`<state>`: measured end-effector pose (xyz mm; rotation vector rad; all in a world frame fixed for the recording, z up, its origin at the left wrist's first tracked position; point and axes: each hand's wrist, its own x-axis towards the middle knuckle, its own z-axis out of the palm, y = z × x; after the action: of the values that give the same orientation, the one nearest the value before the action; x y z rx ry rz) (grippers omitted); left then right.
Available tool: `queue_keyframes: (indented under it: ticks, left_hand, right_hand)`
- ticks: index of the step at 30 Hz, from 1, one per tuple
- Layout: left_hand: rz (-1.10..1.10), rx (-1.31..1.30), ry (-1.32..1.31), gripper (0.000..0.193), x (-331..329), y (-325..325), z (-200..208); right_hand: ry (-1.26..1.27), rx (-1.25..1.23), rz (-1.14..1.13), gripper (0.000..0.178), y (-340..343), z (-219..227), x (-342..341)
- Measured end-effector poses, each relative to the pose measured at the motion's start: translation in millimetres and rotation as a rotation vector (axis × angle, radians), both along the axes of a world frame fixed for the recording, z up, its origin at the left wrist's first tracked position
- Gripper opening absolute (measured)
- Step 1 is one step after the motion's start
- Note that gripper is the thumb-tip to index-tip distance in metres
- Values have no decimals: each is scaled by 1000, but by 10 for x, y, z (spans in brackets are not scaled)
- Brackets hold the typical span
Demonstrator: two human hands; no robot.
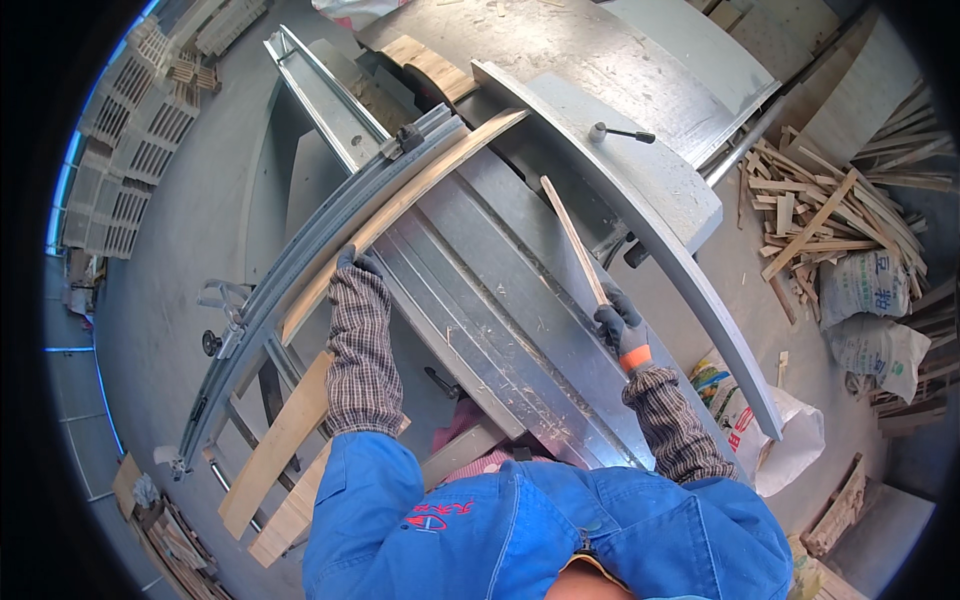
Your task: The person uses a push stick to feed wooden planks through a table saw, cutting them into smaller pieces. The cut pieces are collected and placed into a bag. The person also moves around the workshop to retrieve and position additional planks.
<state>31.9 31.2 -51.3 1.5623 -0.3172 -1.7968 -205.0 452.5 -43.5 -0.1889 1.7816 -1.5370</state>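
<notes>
A long pale wooden board (418, 190) lies across the metal sliding table (470, 265) of a table saw, along a grey aluminium fence (290, 262). My left hand (360, 262), in a dark glove, is closed on the near edge of this board. Its fingertips are partly hidden. On the right, my right hand (622, 322), gloved with an orange cuff, is wrapped round the lower end of a thin wooden strip (572, 238). The strip points up and away, above the table. No saw blade can be made out.
A second grey fence (655, 220) curves down the right side, with a black-handled lever (620, 132) beyond it. More boards (280, 440) lie at lower left. Offcuts (820, 215) and white sacks (865, 290) are heaped at right. Wood chips dot the table.
</notes>
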Motion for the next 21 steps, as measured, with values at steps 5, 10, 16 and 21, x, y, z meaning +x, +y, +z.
queue_keyframes:
  ticks: [5, 10, 16, 21]
  left_hand:
    - [27, -78, 70, 46, 18, 10, 28]
    - [56, -180, 136, 36, 18, 101, 19]
    - [268, -266, 331, 19, 70, 27, 189]
    - [303, -674, 328, 34, 601, -728, 910]
  right_hand:
    - [25, 19, -3, 50, 54, 8, 10]
    - [65, 45, -12, 49, 107, 49, 52]
    - [7, 7, -41, 49, 221, 48, 56]
    - [27, 0, -15, 51, 224, 74, 106]
